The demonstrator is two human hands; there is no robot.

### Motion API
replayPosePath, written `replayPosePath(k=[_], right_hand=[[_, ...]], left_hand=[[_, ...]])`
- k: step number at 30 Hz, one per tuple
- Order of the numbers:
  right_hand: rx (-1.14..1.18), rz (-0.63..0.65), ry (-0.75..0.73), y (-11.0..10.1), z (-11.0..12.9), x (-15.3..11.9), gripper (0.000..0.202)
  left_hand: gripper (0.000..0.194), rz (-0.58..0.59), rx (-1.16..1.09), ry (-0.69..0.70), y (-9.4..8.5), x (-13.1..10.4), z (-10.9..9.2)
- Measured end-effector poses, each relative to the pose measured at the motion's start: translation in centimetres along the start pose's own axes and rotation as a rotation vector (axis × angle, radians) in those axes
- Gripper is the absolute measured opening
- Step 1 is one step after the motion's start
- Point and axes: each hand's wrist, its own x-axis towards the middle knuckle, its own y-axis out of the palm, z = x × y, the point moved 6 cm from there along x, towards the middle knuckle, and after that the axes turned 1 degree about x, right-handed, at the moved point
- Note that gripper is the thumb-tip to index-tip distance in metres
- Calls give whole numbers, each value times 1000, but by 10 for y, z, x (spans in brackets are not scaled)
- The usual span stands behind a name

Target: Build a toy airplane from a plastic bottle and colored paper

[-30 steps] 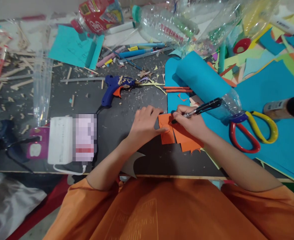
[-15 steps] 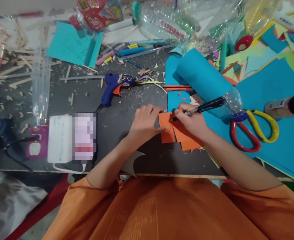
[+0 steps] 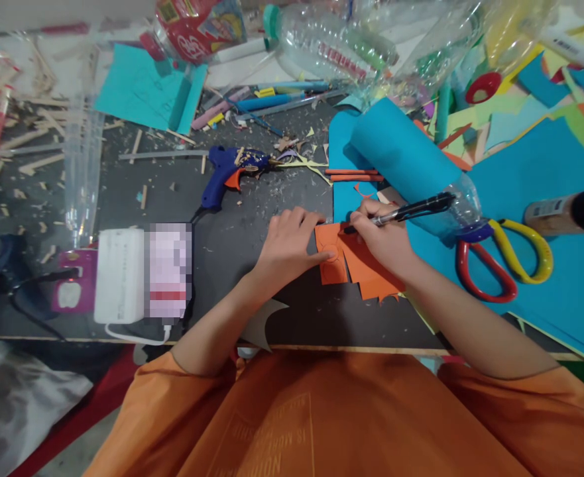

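Shirt (image 3: 292, 424): orange, with some words on the front, right by the table edge.
Gray scrap (image 3: 266, 324): pointy, close to that edge, beside the left arm.
Small orange paper (image 3: 332, 273): flat on the dark table, between the two hands, with round lines drawn on it.
Left hand (image 3: 288, 244): palm down, fingers a bit apart, thumb resting on the small orange paper; it grips nothing that shows.
Right hand (image 3: 384, 238): fingers curled tight around a black pen (image 3: 413, 208). The pen leans, and its tip is by the right side of the small paper. Whether the tip touches is too hard to tell.
More orange paper (image 3: 371, 283): under the right hand, with jagged bits at the bottom.
White box (image 3: 119, 275): off to the left, beside a blurred-out pink thing (image 3: 167, 271). A white wire loops below them.
Scissors (image 3: 461, 266): on the right, one red loop and one yellow.
Glue gun (image 3: 217, 177): blue with an orange trigger, lying past the left hand, wood bits on it.
Blue paper roll (image 3: 396, 142): wrapped around a clear bottle that lies slanted past the right hand.
Red bottle (image 3: 199, 30): lying far back.
Green-capped bottle (image 3: 316, 43): clear, lying beside the red one.
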Motion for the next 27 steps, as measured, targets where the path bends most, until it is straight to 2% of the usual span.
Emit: replayPosePath(k=[3,19,24,27], right_hand=[[-11,-42,-24,-3,0,1,37],[0,-56,-58,-5,1,1,38],[225,-120,-9,-9,-5,-1,40],[324,-80,0,-6,-5,-3,39]], left_hand=[[61,1,-1,-5,0,0,0],[60,-14,-7,14,2,1,1],[42,-48,-44,-26,0,2,5],[25,-86,-165,-41,-5,4,8]])
